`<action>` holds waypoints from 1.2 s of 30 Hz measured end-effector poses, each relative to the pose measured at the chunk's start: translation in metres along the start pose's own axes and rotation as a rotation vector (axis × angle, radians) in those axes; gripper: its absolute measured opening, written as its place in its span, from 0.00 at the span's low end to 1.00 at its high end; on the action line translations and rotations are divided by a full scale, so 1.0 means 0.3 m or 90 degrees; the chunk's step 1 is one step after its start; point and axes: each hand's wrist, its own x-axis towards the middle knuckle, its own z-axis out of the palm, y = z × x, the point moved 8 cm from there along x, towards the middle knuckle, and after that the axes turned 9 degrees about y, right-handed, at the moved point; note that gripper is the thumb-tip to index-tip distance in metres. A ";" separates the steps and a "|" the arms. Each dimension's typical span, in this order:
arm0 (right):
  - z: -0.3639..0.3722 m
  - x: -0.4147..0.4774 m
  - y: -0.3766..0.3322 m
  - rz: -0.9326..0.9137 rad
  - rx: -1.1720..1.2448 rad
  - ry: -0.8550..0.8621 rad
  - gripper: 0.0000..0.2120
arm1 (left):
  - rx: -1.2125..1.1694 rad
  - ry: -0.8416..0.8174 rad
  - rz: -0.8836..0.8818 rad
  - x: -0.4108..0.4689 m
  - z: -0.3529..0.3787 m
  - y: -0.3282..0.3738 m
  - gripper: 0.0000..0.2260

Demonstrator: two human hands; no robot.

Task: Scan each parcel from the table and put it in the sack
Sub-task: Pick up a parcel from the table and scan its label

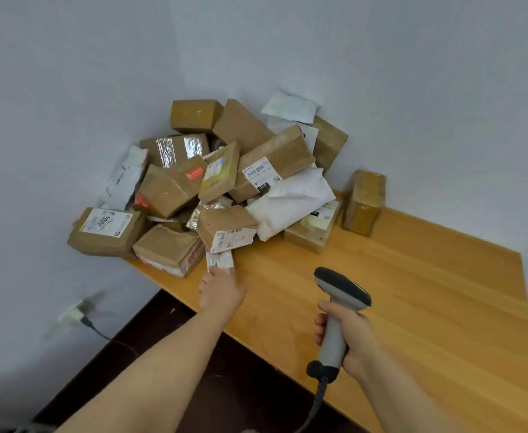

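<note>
A heap of several brown cardboard parcels [275, 160] and white mailer bags [290, 198] is piled in the far corner of the wooden table [412, 292]. My left hand [222, 289] reaches to the front of the heap and grips a small labelled parcel [220, 260] at the pile's near edge. My right hand [347, 335] holds a grey barcode scanner [340, 292] by its handle above the table, head pointing toward the pile. No sack is in view.
A single brown box [364, 203] stands upright to the right of the pile against the wall. A wall socket with a plug and cable [78, 314] is low on the left wall. Dark floor [194, 385] lies below the table's near edge.
</note>
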 end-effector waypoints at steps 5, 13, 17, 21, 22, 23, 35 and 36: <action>0.106 0.092 0.024 0.019 0.004 0.027 0.04 | -0.058 -0.063 -0.146 0.192 0.091 -0.068 0.57; 0.029 0.136 0.054 0.046 -0.021 0.065 0.05 | -0.171 -0.093 -0.176 0.172 0.166 -0.039 0.54; -0.064 0.104 0.050 0.042 -0.033 0.051 0.06 | -0.281 -0.141 -0.206 0.023 0.224 0.047 0.48; -0.216 0.045 0.050 0.041 -0.032 0.050 0.06 | -0.347 -0.224 -0.228 -0.195 0.311 0.141 0.43; -0.262 0.034 0.050 0.040 -0.029 0.052 0.06 | -0.361 -0.246 -0.224 -0.249 0.336 0.167 0.42; -0.309 0.024 0.048 0.038 -0.026 0.056 0.06 | -0.367 -0.260 -0.216 -0.296 0.357 0.190 0.41; -0.649 -0.039 0.088 0.031 0.045 0.097 0.05 | -0.355 -0.432 -0.067 -0.602 0.468 0.348 0.27; -0.657 -0.040 0.082 0.022 0.059 0.107 0.04 | -0.358 -0.467 -0.044 -0.625 0.477 0.371 0.27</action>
